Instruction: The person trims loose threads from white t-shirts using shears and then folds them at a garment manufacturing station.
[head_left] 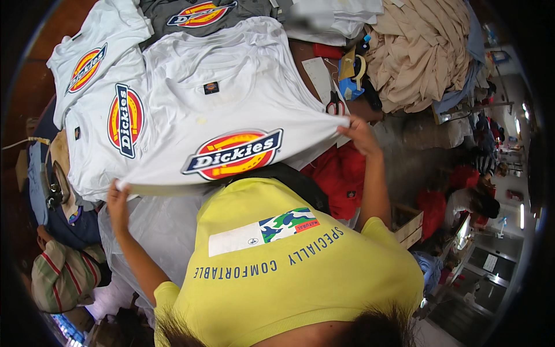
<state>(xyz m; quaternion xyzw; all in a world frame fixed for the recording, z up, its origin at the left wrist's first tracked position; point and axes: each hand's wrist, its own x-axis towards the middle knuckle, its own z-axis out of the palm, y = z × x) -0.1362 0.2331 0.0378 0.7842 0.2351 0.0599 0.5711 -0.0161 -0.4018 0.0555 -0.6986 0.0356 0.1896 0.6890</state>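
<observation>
Two hands, left hand [117, 202] and right hand [359, 133], fingers pinching white logo T-shirt [231, 115] hem, stretched taut

The white T-shirt [231, 110] stretched out in front carries an oval badge in red and yellow, crossed by a navy band with white lettering, and a small dark label at the neck. To its left lie two more white shirts [101, 98] with the same red, yellow and navy badge. At the far edge a grey shirt [202, 14] shows it again. The worktop [34, 87] is reddish brown. Far right sits a heap of beige cloth [422, 52]. Near the right, red fabric [341, 173] shows. A yellow shirt [277, 277] nearest has navy lettering and a white, blue and green camouflage patch.
</observation>
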